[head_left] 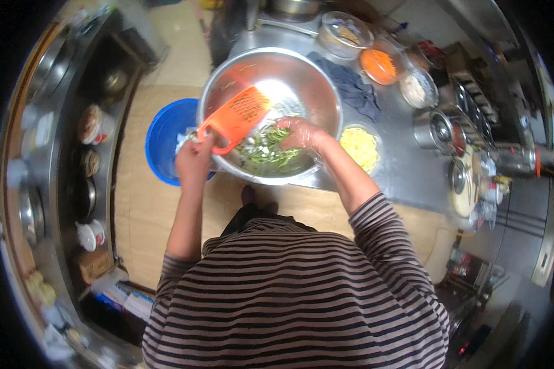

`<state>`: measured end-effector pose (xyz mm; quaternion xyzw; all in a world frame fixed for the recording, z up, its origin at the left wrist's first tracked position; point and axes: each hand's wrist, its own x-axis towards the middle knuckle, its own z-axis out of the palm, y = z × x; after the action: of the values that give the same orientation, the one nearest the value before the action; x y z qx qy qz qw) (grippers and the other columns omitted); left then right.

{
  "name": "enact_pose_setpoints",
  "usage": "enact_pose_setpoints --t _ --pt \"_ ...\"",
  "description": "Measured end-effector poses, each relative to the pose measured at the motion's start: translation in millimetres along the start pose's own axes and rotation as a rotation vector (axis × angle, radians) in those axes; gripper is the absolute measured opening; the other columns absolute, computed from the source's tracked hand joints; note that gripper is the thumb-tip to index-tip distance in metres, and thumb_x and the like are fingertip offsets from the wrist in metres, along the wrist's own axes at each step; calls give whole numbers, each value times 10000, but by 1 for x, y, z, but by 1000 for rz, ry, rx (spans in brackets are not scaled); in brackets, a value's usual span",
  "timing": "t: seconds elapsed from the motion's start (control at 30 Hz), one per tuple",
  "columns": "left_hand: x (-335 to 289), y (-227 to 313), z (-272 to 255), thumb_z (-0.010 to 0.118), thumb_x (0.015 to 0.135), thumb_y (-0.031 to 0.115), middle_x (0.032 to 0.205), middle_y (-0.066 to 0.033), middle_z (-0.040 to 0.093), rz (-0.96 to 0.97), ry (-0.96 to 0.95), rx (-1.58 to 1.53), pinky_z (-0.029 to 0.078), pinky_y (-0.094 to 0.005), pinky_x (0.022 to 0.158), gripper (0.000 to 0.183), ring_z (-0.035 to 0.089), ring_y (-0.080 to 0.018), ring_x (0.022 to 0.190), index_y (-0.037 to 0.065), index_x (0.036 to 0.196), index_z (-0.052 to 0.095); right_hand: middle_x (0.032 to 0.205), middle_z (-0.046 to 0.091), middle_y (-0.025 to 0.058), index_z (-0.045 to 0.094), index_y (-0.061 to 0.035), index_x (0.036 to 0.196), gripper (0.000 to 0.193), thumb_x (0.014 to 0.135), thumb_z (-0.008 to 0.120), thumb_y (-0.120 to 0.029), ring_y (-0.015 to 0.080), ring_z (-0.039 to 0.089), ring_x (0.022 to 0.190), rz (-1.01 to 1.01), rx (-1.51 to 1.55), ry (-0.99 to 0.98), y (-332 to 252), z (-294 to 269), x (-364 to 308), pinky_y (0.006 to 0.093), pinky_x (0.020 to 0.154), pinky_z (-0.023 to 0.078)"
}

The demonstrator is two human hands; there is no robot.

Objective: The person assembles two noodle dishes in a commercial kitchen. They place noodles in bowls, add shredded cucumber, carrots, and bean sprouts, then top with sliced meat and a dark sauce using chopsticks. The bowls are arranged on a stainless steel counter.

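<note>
Your left hand holds the orange grater tilted over the steel bowl, whose rim overhangs the desk at 7 o'clock. Your gloved right hand presses the greens, grip unclear; a slip could scrape fingers.

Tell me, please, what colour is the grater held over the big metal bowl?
The grater is orange, seen clearly in the head view, held by the left hand.
</note>
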<state>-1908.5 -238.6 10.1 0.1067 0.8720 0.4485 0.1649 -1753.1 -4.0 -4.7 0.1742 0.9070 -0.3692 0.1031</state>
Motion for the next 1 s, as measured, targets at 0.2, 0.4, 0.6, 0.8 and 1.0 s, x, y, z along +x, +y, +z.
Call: enact_pose_setpoints --t 0.2,0.4,0.6,0.8,1.0 --pt "-2 -11 -21 638 783 288 548 -5 475 -19 -46 -268 368 -204 422 361 423 -66 472 61 585 439 1055 522 41 547 -43 1032 428 619 657 -58 132 489 968 154 787 158 3 -74 -84 284 862 407" --pt "-10 -37 -24 627 791 271 543 -8 473 -133 -205 -184 396 -209 406 341 442 -66 467 69 591 437 1172 491 107 587 -68 995 401 603 634 5 222 446 1114 254 -4 336 48 -113 -151 315 949 352" --pt "-26 -60 -12 634 781 276 535 -23 482 -218 -396 -22 411 -219 404 335 451 -78 442 59 601 453 1196 490 78 609 -138 1016 418 624 634 5 254 389 1162 144 -275 81 88 -82 -127 350 989 307" --pt "-38 -49 -9 649 770 267 514 -27 483 -180 -451 48 401 -221 420 339 455 -86 439 44 599 460 1128 541 43 643 -127 927 295 652 623 -21 242 423 1115 122 101 398 86 -84 -157 366 957 330" --pt "-34 -64 1 649 771 262 517 -29 510 -116 -534 80 380 -221 442 326 467 -87 453 36 608 478 1042 574 23 657 -130 820 150 678 630 -168 265 421 1105 103 -412 503 76 -33 -127 395 954 318"
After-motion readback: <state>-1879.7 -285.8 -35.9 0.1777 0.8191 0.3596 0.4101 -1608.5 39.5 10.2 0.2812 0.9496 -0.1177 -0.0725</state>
